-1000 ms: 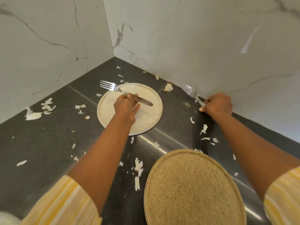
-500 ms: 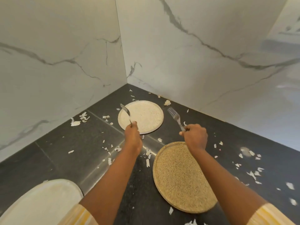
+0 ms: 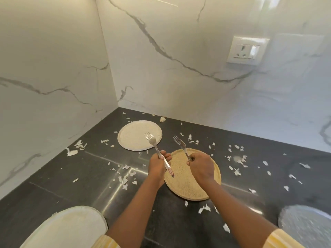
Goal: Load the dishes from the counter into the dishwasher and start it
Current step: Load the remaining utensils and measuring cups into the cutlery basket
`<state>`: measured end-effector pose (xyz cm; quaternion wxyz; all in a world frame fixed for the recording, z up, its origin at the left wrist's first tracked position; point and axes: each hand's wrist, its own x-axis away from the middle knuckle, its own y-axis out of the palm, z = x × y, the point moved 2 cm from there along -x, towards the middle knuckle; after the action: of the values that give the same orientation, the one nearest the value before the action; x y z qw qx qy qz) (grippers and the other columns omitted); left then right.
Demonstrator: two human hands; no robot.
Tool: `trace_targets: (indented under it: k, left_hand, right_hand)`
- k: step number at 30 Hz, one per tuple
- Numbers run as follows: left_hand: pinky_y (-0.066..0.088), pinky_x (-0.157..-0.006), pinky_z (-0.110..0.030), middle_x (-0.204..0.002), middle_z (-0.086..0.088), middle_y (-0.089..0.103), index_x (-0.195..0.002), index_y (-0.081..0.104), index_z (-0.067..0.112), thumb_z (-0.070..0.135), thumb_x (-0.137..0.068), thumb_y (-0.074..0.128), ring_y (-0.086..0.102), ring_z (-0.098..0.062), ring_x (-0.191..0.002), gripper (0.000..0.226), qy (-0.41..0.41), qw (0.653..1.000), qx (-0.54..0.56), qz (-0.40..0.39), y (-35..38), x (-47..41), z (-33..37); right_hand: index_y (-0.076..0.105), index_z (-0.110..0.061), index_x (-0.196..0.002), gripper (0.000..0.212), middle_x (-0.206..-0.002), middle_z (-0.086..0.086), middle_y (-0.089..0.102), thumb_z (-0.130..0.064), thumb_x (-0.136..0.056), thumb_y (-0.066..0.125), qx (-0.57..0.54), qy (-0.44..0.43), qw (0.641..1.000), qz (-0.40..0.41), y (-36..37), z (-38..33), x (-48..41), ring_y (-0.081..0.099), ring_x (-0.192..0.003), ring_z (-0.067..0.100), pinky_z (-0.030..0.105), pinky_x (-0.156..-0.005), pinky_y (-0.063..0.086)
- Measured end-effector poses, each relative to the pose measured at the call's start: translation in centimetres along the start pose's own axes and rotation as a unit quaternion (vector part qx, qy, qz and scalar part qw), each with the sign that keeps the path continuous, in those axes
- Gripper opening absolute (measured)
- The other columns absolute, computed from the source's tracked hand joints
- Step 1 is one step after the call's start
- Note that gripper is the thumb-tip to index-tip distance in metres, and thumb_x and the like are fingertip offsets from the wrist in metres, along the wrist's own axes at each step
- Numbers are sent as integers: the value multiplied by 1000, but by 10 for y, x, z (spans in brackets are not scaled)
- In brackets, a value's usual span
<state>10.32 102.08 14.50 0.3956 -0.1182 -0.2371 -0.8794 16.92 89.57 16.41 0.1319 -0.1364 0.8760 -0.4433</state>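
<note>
Holding: left hand (image 3: 157, 165) fist-gripped round fork (image 3: 157, 152); right hand (image 3: 201, 166) clenching second fork (image 3: 182, 148) above tan plate (image 3: 213, 178). Risk: loose hold, fork drops, clatters onto plate.

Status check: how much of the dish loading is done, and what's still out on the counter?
Nothing looks loaded; no dishwasher is in view. In hand: the left hand grips the first fork, the right hand grips the second fork. Left on the counter: corner white plate, tan plate, near white plate at lower left, grey plate at lower right. Then loading and starting.
</note>
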Motion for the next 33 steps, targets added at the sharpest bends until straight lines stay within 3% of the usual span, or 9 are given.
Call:
trace_targets:
  k: [7,11,15,20,22,25,29,32,33]
  left_hand:
    - [48,-76,-25,-86,-9,60,-86,40,14,-17,-89,32,61,-17,-81,33,-35,994,-24,-96,12,40,-36]
    - [45,-65,-22,-93,-9,55,-84,33,18,-29,-79,36,57,-20,-94,47,-37,982,-80,-166,32,84,-64]
    - [48,-67,-24,-93,-8,53,-84,33,18,-29,-77,45,60,-16,-85,49,-25,971,-126,-201,54,131,-89]
    - [50,-71,-29,-88,-10,58,-80,33,17,-23,-80,51,61,-19,-78,45,-1,955,-184,-232,87,207,-142]
    - [52,-73,-32,-82,-6,61,-79,34,19,-17,-79,60,63,-20,-78,44,18,940,-228,-254,99,244,-172]
    - [52,-55,-17,-75,-4,60,-79,35,16,-20,-76,62,65,-7,-61,44,41,917,-250,-309,115,304,-222]
    - [53,-71,-27,-80,-8,62,-79,37,17,-17,-76,63,65,-24,-77,43,22,892,-304,-333,130,375,-296]
    - [49,-62,-10,-79,3,65,-82,41,17,-3,-75,73,65,-10,-73,38,51,848,-394,-352,142,423,-342]
    - [49,-63,-12,-80,2,65,-85,42,15,-1,-73,74,64,-10,-72,38,56,833,-415,-361,146,437,-356]
  right_hand:
    - [70,-9,-90,13,-87,7,67,-16,-86,61,40,58,997,41,-15,34,76,53,-70,18,23,-61,36]
    - [69,-8,-87,14,-86,8,66,-13,-87,56,64,92,991,66,-43,67,118,59,-74,23,25,-59,38]
    - [70,-8,-85,13,-82,8,65,-13,-87,59,63,132,983,111,-76,105,157,57,-70,21,25,-56,36]
    - [70,-9,-90,16,-85,10,65,-10,-87,55,53,161,976,137,-113,161,226,61,-78,27,31,-62,44]
    - [69,-7,-88,17,-85,11,64,-7,-86,52,50,181,972,141,-126,191,261,61,-78,29,32,-61,42]
    - [69,-10,-88,16,-89,9,66,-11,-87,53,37,217,965,140,-144,239,321,62,-82,30,29,-61,38]
    - [68,-10,-90,14,-96,9,66,-18,-88,56,27,286,949,130,-169,301,404,62,-89,30,31,-67,43]
    - [66,-7,-93,15,-99,14,65,-15,-88,55,24,350,927,134,-186,342,458,62,-93,36,39,-75,50]
    - [65,-7,-95,16,-101,15,65,-14,-88,53,25,367,920,137,-190,355,474,62,-95,36,40,-76,49]
